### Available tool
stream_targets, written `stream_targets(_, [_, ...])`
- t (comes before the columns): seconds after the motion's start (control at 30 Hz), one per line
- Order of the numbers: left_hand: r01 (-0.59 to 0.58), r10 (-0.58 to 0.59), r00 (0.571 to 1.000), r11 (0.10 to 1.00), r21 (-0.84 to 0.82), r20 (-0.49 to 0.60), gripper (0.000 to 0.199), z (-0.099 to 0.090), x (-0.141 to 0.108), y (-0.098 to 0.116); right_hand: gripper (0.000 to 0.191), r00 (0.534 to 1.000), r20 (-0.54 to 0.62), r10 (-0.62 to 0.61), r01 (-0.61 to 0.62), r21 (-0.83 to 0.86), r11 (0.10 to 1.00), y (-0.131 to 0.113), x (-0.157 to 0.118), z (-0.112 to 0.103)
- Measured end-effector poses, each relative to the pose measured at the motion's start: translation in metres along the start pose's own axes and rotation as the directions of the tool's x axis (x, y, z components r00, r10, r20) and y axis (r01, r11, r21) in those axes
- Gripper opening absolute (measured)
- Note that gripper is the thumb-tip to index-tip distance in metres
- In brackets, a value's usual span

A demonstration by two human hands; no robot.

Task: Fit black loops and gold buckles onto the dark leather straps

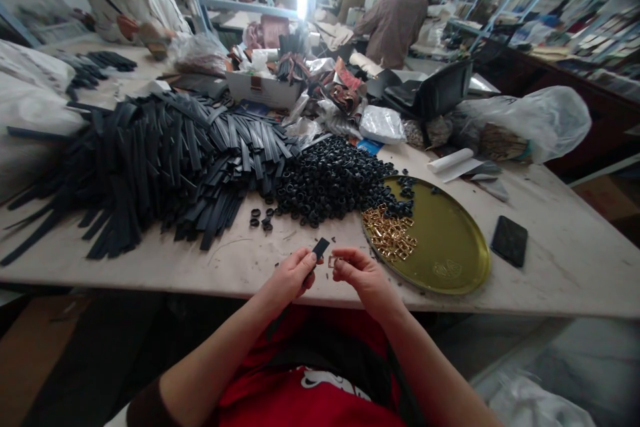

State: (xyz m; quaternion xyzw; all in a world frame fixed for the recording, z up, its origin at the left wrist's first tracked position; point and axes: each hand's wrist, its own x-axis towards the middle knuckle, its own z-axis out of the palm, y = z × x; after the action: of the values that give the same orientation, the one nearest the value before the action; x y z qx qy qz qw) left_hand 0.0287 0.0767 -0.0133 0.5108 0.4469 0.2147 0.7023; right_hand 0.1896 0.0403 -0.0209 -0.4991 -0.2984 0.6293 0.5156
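Observation:
My left hand (295, 272) is closed on a black strap (321, 248), whose flat end sticks out past the thumb. Just to its right, my right hand (361, 273) pinches a small gold buckle (331, 261) between thumb and fingers. A narrow gap separates the buckle from the strap end. Beyond the hands lies a heap of small black loops (330, 180). More gold buckles (390, 235) are piled on the left side of a round gold tray (450, 240), with some black loops resting on its far edge. A large pile of black straps (165, 160) spreads over the table to the left.
A black phone (509, 241) lies right of the tray. Along the back of the table (560, 260) are a white box (263, 90), plastic-wrapped bundles (530, 123) and scraps. Two people (395, 17) work beyond, one at left and one at right.

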Motion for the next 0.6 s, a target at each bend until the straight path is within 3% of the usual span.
stream_targets(0.1, [-0.097,0.107,0.994,0.959,0.266,-0.022,0.031,-0.003,-0.002,-0.004,0.032,0.983,-0.119,0.140,-0.103,0.276,0.956,0.003,0.004,0.004])
stream_targets(0.2, [-0.195,0.193,0.980,0.880,0.433,0.049,0.031,-0.001,-0.004,-0.001,0.035,0.962,-0.087,0.259,-0.205,0.395,0.896,0.011,0.005,0.008])
stream_targets(0.3, [-0.227,0.208,0.974,0.842,0.489,0.094,0.028,0.003,-0.001,0.002,0.029,0.978,-0.056,0.201,-0.177,0.284,0.942,0.020,0.002,0.012])
stream_targets(0.37, [-0.210,0.189,0.978,0.854,0.476,0.092,0.020,0.005,0.002,0.000,0.023,0.992,-0.107,0.061,-0.048,0.125,0.991,0.025,-0.001,0.013])
stream_targets(0.47, [-0.149,0.137,0.989,0.914,0.378,0.059,0.013,0.008,0.006,-0.007,0.020,0.976,-0.187,-0.113,0.104,-0.058,0.993,0.030,-0.004,0.012])
stream_targets(0.6, [-0.075,0.071,0.997,0.957,0.281,0.024,0.021,0.009,0.005,-0.016,0.018,0.985,-0.125,-0.119,0.101,-0.143,0.985,0.034,-0.005,0.010])
